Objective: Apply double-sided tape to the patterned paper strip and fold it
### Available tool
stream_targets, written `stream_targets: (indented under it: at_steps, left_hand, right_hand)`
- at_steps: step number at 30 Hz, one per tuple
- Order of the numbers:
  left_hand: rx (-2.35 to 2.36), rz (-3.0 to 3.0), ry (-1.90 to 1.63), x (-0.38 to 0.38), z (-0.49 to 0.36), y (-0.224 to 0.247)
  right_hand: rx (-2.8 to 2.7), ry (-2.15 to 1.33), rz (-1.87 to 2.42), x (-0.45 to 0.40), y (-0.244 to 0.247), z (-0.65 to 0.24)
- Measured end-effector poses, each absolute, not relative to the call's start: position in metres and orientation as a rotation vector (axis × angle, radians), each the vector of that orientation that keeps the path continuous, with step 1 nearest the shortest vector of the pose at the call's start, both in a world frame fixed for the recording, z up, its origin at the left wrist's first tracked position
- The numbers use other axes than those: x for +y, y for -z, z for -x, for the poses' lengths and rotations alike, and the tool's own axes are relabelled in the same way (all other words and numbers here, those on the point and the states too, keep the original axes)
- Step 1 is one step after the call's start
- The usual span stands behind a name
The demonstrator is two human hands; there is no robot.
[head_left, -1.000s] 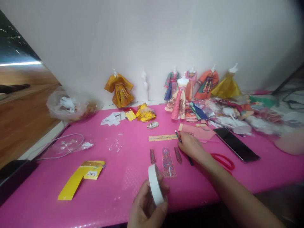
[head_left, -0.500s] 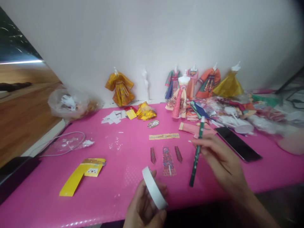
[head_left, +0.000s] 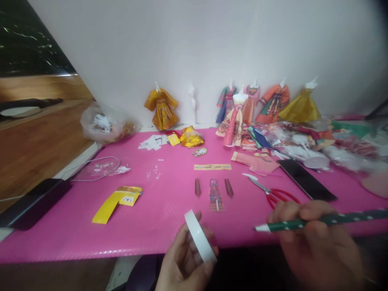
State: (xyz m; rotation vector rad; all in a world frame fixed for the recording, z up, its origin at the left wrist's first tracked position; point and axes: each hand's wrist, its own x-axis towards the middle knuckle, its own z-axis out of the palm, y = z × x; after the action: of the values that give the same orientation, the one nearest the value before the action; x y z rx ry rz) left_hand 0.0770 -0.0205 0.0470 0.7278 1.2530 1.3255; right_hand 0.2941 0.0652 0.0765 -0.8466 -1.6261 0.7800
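A roll of white tape (head_left: pixel 200 236) is held upright at the table's front edge by my left hand (head_left: pixel 184 256), its fingers wrapped round it. On the right, my right hand (head_left: pixel 318 242) grips a dark green patterned pen (head_left: pixel 291 225) with a pale tip that points left. Past the tape lie a patterned rectangular piece (head_left: pixel 215 194) and two narrow pointed pieces (head_left: pixel 197 188), one on each side of it. A thin beige strip (head_left: pixel 212 167) lies behind them. Red-handled scissors (head_left: pixel 263 186) rest beyond my right hand, partly hidden by it.
The pink table (head_left: pixel 145 230) bears a yellow fabric piece (head_left: pixel 110 205), a black phone (head_left: pixel 306 180) and a pink garment (head_left: pixel 256 161). Small dressed forms, one in gold (head_left: pixel 160 107), stand along the wall. Plastic bags (head_left: pixel 342 157) crowd the right; a black case (head_left: pixel 38 202) sits left.
My right hand has moved down and right, and the pen has turned from nearly upright to nearly level. The scissors now show. The view has shifted slightly; my left hand still holds the tape.
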Motion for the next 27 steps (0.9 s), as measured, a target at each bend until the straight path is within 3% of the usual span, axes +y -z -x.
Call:
stream_targets:
  at_steps: [6,19,27]
  left_hand:
    - [1.174,-0.667,-1.356,-0.031,-0.087,-0.052]
    - [0.965,-0.694,-1.447,-0.047,-0.098,-0.056]
    - [0.775,-0.722,-1.574,-0.044,-0.11,-0.052]
  right_hand:
    - [-1.333,-1.224,0.574,0.053,-0.067,-0.286]
    - [-1.568,-1.398,0.532,0.026,-0.072,-0.276]
    - [-1.582,-1.327,0.598,0.006,-0.067,-0.269]
